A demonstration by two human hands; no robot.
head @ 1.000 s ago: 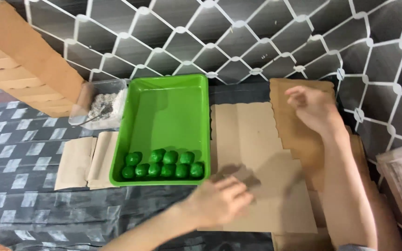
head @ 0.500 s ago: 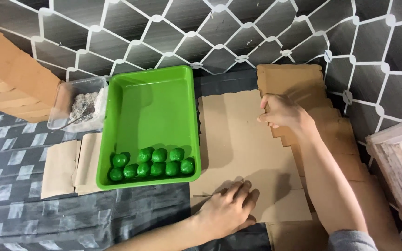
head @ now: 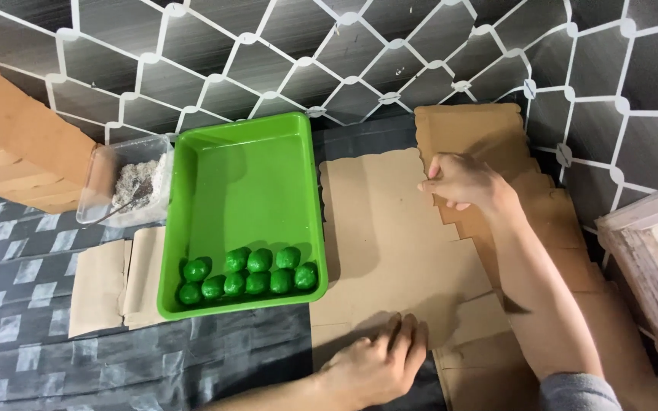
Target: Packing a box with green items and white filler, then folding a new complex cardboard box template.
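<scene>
Both hands on a cardboard sheet (head: 390, 243)
Left hand (head: 378, 365) presses flat, fingers spread; right hand (head: 462, 181) pinches its far edge, beside green tray (head: 245, 144).

Dim, even light; soft shadows, mild blur.

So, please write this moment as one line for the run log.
left hand: flat on cardboard sheet | right hand: pinching sheet's far edge | green tray: green balls

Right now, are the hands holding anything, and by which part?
The right hand pinches the top brown paper sheet at its upper right edge. The left hand lies flat on the sheet's lower edge, pressing rather than gripping.
</scene>
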